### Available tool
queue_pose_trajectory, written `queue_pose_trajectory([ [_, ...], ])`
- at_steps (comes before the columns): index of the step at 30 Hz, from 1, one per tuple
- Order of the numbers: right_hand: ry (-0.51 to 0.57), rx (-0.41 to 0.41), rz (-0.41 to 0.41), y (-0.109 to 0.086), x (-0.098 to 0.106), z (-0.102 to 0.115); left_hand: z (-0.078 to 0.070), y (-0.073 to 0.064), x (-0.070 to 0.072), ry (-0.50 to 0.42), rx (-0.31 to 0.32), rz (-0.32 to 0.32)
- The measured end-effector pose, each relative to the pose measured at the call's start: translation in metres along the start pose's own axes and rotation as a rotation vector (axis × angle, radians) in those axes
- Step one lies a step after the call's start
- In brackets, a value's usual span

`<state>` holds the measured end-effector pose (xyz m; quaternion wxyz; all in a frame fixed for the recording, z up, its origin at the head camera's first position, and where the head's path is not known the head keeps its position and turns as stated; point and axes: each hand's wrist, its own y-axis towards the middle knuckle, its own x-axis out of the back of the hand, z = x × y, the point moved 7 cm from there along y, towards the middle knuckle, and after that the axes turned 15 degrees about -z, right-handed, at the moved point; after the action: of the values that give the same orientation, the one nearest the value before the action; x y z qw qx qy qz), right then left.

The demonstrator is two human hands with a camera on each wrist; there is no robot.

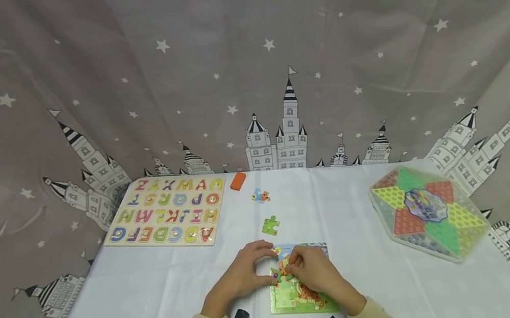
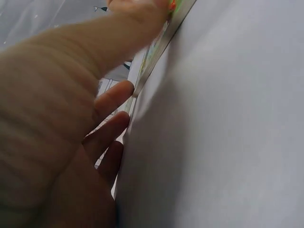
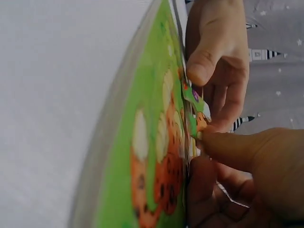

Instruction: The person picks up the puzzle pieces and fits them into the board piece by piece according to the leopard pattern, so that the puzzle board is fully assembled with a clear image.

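A jigsaw puzzle board [image 1: 283, 305] with a green picture and an orange spotted animal lies flat on the white tabletop. My right hand [image 1: 314, 271] pinches a puzzle piece [image 3: 194, 95] between thumb and fingertips over the board's left part; the piece is tilted and green with a purple spot. At the board's left edge is my left hand [image 1: 243, 273], its thumb at the piece and its other fingers extended beside the board. Two loose pieces lie beyond the board: a green piece [image 1: 270, 225] and, farther back, a blue and orange piece [image 1: 260, 195].
A wooden alphabet board [image 1: 158, 214] with coloured letters lies at the back left, an orange block [image 1: 237, 181] beside it. To the right sits a hexagonal board game [image 1: 426, 209] under a clear cover. A grey castle-print curtain [image 1: 246, 67] hangs behind the table.
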<state>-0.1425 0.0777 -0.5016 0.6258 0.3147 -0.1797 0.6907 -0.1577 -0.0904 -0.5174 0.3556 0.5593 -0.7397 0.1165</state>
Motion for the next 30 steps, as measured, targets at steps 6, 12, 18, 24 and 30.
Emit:
queue_pose_trajectory([
  [6,-0.044,0.073,0.031,-0.004,0.000,0.006,0.001,-0.001,-0.004,0.026,-0.005,0.021],
  [12,-0.023,0.089,0.133,-0.007,0.005,0.004,-0.002,-0.002,-0.004,0.012,-0.002,0.039],
  [18,-0.078,0.103,0.084,-0.006,0.008,0.004,-0.005,-0.001,-0.003,0.031,-0.017,0.018],
  [24,-0.096,0.093,0.052,-0.005,0.006,0.005,-0.005,-0.002,-0.006,0.075,-0.030,0.031],
  [30,-0.114,0.106,0.094,-0.006,0.008,0.008,-0.009,-0.002,-0.008,0.082,-0.017,0.054],
])
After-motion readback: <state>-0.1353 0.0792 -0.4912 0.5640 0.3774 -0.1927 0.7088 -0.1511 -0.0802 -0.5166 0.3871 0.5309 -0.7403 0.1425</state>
